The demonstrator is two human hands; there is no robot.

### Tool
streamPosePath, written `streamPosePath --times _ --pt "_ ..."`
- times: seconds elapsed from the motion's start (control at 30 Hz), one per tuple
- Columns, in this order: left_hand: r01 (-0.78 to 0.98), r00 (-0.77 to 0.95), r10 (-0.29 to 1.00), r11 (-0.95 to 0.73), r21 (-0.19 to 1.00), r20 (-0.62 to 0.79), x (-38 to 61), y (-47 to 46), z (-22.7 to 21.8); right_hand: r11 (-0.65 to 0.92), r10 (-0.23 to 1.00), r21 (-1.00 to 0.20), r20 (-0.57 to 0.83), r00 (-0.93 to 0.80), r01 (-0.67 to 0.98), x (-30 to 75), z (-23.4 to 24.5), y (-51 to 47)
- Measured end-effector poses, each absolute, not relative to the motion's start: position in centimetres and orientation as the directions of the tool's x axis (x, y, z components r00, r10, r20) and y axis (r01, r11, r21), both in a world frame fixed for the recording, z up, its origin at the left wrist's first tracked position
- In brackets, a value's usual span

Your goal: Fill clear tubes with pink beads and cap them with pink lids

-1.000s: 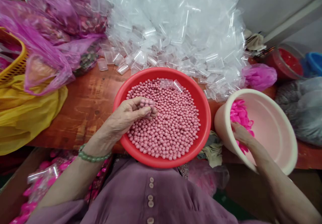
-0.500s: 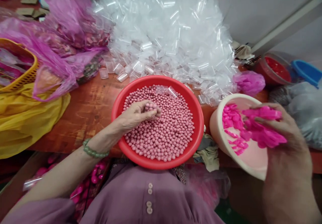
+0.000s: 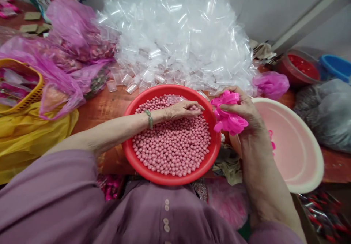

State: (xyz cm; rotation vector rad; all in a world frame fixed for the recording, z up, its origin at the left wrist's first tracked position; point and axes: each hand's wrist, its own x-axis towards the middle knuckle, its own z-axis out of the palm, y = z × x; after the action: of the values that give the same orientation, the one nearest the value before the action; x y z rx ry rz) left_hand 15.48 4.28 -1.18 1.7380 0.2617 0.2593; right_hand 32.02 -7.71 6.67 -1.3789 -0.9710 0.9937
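A red basin (image 3: 216, 145) full of pink beads (image 3: 170, 149) sits in front of me at the table's edge. Over its far right part reaches my left hand (image 3: 179, 110), palm down, with fingers curled around a few pink beads. At the basin's right rim my right hand (image 3: 245, 108) grips a bunch of bright pink plastic pieces (image 3: 230, 117), their exact kind unclear. Behind that wrist stands a cream tub (image 3: 298, 145), partly hidden by my forearm, with a few pink pieces showing inside. Two or so clear plastic pieces (image 3: 173, 98) lie on the beads.
A big heap of clear plastic pieces (image 3: 181, 39) fills the table's back. To the left are purple bags (image 3: 74, 28), a yellow basket (image 3: 38, 94) and a yellow bag (image 3: 49, 127). A red tub (image 3: 301, 66), a blue basin (image 3: 337, 66) and a grey bag (image 3: 329, 112) stand at right.
My right hand has moved left from above the cream tub to the red basin's rim, carrying the pink plastic pieces. My left hand has shifted right across the beads, still holding some.
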Motion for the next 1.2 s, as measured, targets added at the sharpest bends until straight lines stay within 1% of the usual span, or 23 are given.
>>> streamPosePath --times 0.07,0.13,0.33,0.4,0.57,0.7,0.8,0.87,0.93,1.0,1.03,1.1,1.13,1.2 --pt "0.034 0.954 0.3 -0.181 0.983 0.022 16.3 4.5 -1.3 -0.033 0.956 -0.999 -0.031 0.293 0.001 32.2 6.2 -7.8" --pt "0.043 0.967 0.256 -0.158 0.987 -0.001 17.0 4.6 -1.5 -0.041 0.955 -0.999 -0.044 0.293 -0.016 32.2 5.6 -7.6" --pt "0.082 0.996 0.03 0.035 0.996 -0.083 17.8 4.6 -3.3 -0.095 0.947 -0.995 -0.098 0.306 -0.023 32.5 3.8 -6.5" --pt "0.116 0.993 -0.032 0.065 0.991 -0.114 17.6 4.5 -3.5 -0.108 0.941 -0.993 -0.117 0.317 -0.045 32.5 3.5 -6.2" --pt "0.203 0.968 -0.157 0.036 0.978 -0.195 16.5 4.0 -2.6 -0.138 0.944 -0.986 -0.159 0.289 -0.091 31.9 3.1 -5.2" --pt "0.234 0.95 -0.211 -0.001 0.972 -0.229 15.1 3.6 -1.9 -0.189 0.949 -0.978 -0.206 0.239 -0.09 30.8 2.5 -4.5" --pt "0.231 0.941 -0.253 -0.013 0.973 -0.227 13.7 3.4 -1.4 -0.23 0.956 -0.973 -0.231 0.181 -0.027 30.2 2.1 -4.3" --pt "0.233 0.937 -0.264 -0.016 0.972 -0.229 12.5 3.4 -0.8 -0.23 0.968 -0.97 -0.22 0.117 0.075 30.0 1.9 -4.3" --pt "0.241 0.935 -0.262 -0.019 0.97 -0.237 11.4 3.4 -0.1 -0.199 0.98 -0.954 -0.2 0.021 0.223 29.9 1.7 -4.2" --pt "0.26 0.931 -0.258 -0.03 0.965 -0.259 10.2 3.3 0.6 -0.12 0.98 -0.887 -0.177 -0.089 0.446 29.8 1.7 -4.0" --pt "0.272 0.928 -0.257 -0.034 0.962 -0.271 9.7 3.3 1.0 -0.059 0.977 -0.816 -0.166 -0.136 0.575 29.7 1.7 -3.9" --pt "0.274 0.933 -0.231 -0.04 0.961 -0.276 8.6 3.3 1.7 0.06 0.967 -0.592 -0.166 -0.195 0.804 29.4 2.0 -3.8" --pt "0.259 0.942 -0.207 -0.046 0.965 -0.263 8.1 3.3 2.0 0.096 0.963 -0.463 -0.181 -0.201 0.881 29.1 2.2 -3.9" --pt "0.211 0.966 -0.141 -0.069 0.975 -0.219 7.0 3.2 2.5 0.112 0.961 -0.24 -0.222 -0.167 0.964 28.5 2.7 -4.2"
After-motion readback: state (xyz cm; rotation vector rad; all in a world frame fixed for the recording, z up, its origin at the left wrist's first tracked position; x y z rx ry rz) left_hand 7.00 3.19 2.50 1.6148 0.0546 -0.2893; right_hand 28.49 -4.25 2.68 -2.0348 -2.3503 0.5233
